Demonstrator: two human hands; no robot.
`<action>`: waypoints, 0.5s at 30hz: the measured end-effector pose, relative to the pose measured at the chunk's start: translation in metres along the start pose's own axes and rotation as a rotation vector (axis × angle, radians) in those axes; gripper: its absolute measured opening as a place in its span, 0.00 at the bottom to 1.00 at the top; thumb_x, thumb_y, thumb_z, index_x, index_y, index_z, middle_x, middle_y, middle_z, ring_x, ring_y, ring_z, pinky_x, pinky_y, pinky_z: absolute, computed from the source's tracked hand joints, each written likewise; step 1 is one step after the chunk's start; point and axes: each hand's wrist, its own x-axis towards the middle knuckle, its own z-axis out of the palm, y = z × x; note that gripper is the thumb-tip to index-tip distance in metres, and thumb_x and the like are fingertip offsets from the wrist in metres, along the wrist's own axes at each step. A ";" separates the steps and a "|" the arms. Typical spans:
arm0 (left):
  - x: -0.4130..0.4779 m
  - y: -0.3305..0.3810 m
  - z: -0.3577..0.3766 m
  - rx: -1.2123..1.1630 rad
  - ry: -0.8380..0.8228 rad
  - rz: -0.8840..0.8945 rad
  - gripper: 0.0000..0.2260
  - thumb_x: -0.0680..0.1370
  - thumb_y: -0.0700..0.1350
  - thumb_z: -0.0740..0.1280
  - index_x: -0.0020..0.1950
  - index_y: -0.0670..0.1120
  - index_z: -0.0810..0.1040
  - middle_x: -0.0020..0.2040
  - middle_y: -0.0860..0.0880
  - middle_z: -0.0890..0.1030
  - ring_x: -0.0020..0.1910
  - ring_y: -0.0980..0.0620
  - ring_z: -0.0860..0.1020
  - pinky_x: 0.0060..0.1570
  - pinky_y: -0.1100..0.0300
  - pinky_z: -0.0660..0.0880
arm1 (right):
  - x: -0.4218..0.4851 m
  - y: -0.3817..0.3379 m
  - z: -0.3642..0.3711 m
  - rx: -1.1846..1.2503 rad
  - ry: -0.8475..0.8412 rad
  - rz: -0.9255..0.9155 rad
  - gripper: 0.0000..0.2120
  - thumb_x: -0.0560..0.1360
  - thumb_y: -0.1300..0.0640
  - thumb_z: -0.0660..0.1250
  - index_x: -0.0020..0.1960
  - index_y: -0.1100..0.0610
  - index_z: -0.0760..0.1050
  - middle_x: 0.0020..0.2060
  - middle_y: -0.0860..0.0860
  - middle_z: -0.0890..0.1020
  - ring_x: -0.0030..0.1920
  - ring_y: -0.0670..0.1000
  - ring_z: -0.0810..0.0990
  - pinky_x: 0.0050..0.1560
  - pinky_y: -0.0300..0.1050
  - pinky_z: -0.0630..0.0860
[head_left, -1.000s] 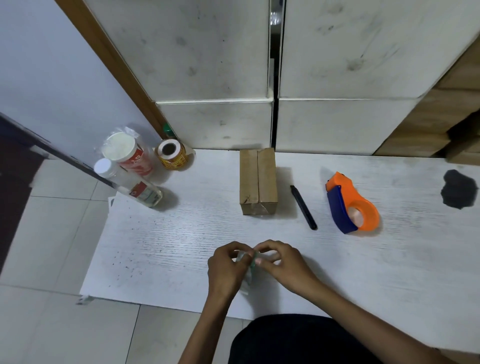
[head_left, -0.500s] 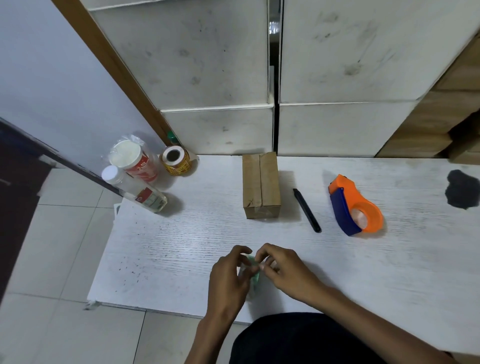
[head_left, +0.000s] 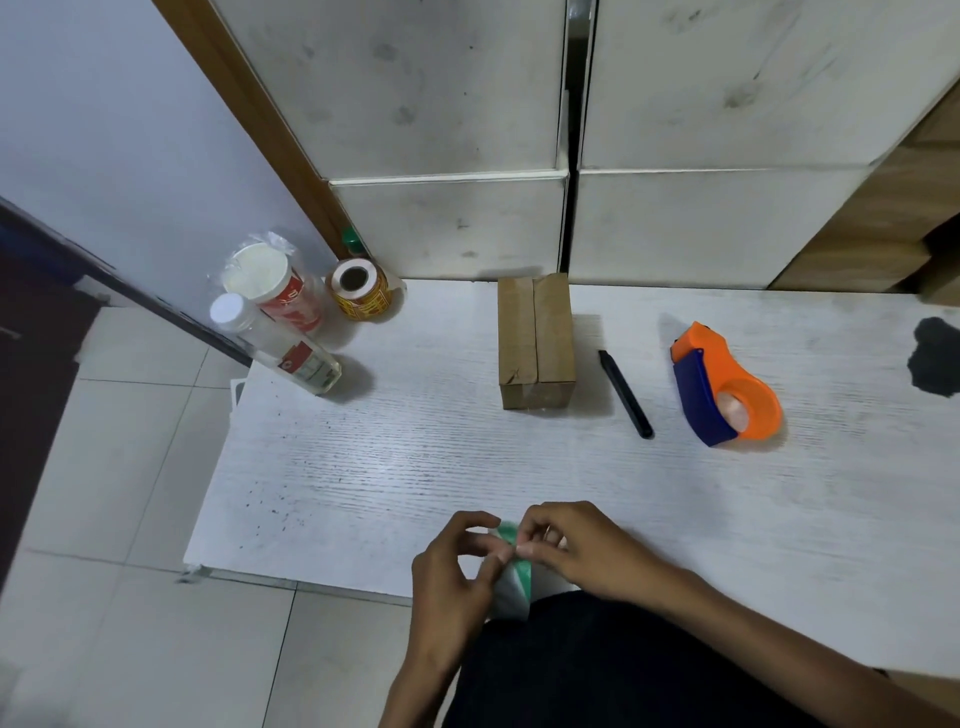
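Note:
Both hands meet at the near edge of the white table (head_left: 363, 483). My left hand (head_left: 452, 566) and my right hand (head_left: 571, 545) pinch a small green and white packet (head_left: 511, 577) between their fingertips, so that most of it is hidden. A closed brown cardboard box (head_left: 535, 343) stands at the back middle of the table, apart from both hands. To its right lie a black marker (head_left: 626, 395) and an orange and blue tape dispenser (head_left: 727, 387).
At the back left stand a clear bottle (head_left: 280, 345), a wrapped stack of paper cups (head_left: 272, 288) and a roll of yellow stickers (head_left: 361, 291). A dark stain (head_left: 935, 358) marks the far right. White cabinets (head_left: 447, 223) rise behind the table; tiled floor (head_left: 119, 467) lies left.
Both hands with the packet have drawn a little nearer to my body and the table's near edge. Nothing else on the table has moved.

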 end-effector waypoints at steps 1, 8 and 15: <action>0.001 -0.001 -0.001 -0.006 0.002 -0.003 0.11 0.74 0.39 0.74 0.49 0.55 0.80 0.38 0.57 0.87 0.44 0.64 0.83 0.35 0.72 0.75 | 0.000 0.000 0.001 -0.011 0.010 0.003 0.05 0.76 0.52 0.68 0.47 0.53 0.80 0.43 0.48 0.84 0.40 0.42 0.79 0.41 0.30 0.72; -0.001 -0.004 0.001 -0.064 0.059 -0.022 0.09 0.74 0.43 0.74 0.50 0.55 0.79 0.38 0.55 0.86 0.45 0.63 0.83 0.38 0.69 0.75 | 0.004 -0.002 0.010 0.049 0.044 0.073 0.03 0.77 0.55 0.66 0.49 0.52 0.77 0.39 0.43 0.79 0.35 0.35 0.77 0.38 0.27 0.71; -0.004 -0.015 0.002 -0.013 0.075 0.139 0.08 0.74 0.43 0.76 0.49 0.55 0.82 0.46 0.59 0.84 0.48 0.59 0.82 0.41 0.73 0.75 | 0.007 -0.006 0.006 0.239 -0.015 0.233 0.06 0.76 0.56 0.68 0.51 0.55 0.78 0.40 0.49 0.82 0.38 0.46 0.80 0.46 0.44 0.77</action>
